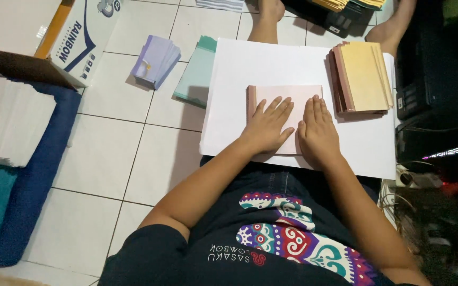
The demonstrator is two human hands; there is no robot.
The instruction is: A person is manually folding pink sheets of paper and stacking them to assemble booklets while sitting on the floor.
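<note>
We sit on a white tiled floor (107,153) with a large white paper sheet (271,69) over our lap.
Our left hand (269,127) and right hand (318,130) lie flat, fingers spread, gripping nothing, pressing a pale pink folded paper booklet (284,94) at the sheet's middle. Near it, upper right, rests a stack of tan and pink booklets (361,77); a lilac paper bundle (155,59) lies on the tiles.

Pink booklet (284,100) partly under hands.

Both hands, left hand (267,126) and right hand (318,130), press flat on a pink folded sheet (283,98) atop a white board (271,66)
</note>
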